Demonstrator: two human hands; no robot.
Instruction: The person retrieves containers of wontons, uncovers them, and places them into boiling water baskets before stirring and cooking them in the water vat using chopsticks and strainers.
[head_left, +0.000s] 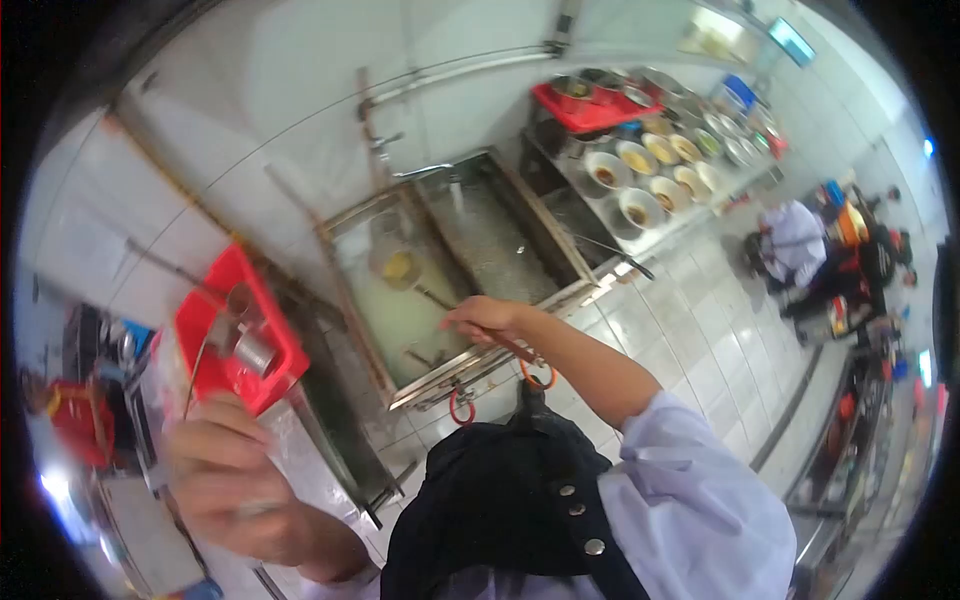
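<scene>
My right hand [485, 318] is closed around the long handle [470, 318] of a ladle-like strainer, gripping it above the near rim of the steel cooking vat [560, 232]. The handle slants away from me into the left compartment of the vat, where the strainer's bowl [398, 268] sits in pale, cloudy liquid and holds something yellow; I cannot tell exactly what it is. The right compartment beside it looks darker and rippled. My left hand [222, 470] is raised close to the camera and heavily blurred; its fingers appear curled, but I cannot tell whether it holds anything. Just beyond it stands a red tray [205, 330] with a couple of small metal cups [255, 350] and thin wire handles sticking out. Two orange hooks [462, 408] hang from the front edge of the vat, near my dark apron [500, 500]. Further back, to the right of the vat, a steel counter carries a row of white bowls [640, 208] with brownish and yellow contents, and behind them a second red tray [590, 112] holds metal bowls. On the tiled floor well off to the right, another person in a light top [795, 240] is bent over among coloured containers.
</scene>
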